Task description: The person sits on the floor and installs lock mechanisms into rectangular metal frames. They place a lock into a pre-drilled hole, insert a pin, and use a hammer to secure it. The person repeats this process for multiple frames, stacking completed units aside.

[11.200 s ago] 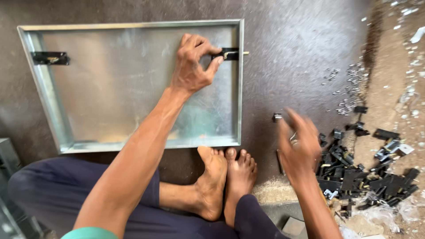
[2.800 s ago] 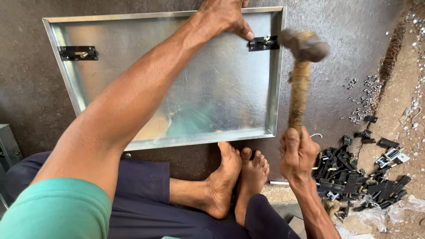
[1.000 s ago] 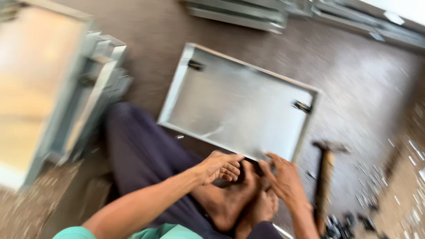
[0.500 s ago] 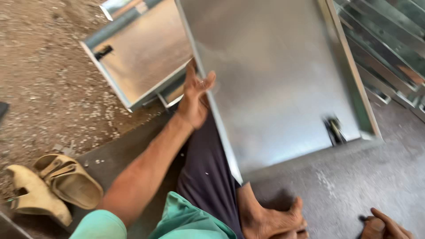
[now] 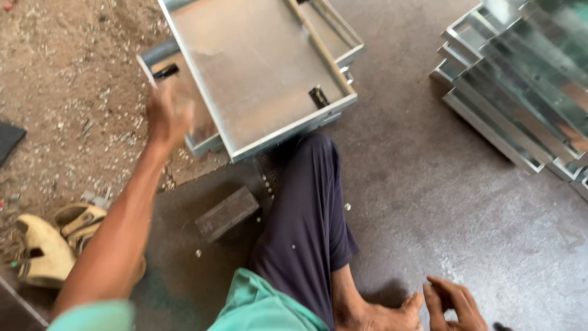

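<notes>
Nearest, right hand (image 5: 454,304) resting fingers-down on the grey floor (image 5: 429,184) beside a bare foot (image 5: 383,315), loosely spread, holding nothing. Further up, left hand (image 5: 166,116) raised and blurred, fingers apart, empty, just beside the near edge of the shallow galvanised sheet-metal tray (image 5: 257,67) lying on a stack of like trays (image 5: 184,132). Seemingly the setting-down step, tray just placed on the pile; calls next for fetching another piece. Small black bracket (image 5: 318,97) fixed on the tray's inner wall. Dark rectangular block (image 5: 227,214) by the knee, tan sandals (image 5: 49,245) left, more metal frames (image 5: 520,79) far right. No packages, labels or signs visible.
</notes>
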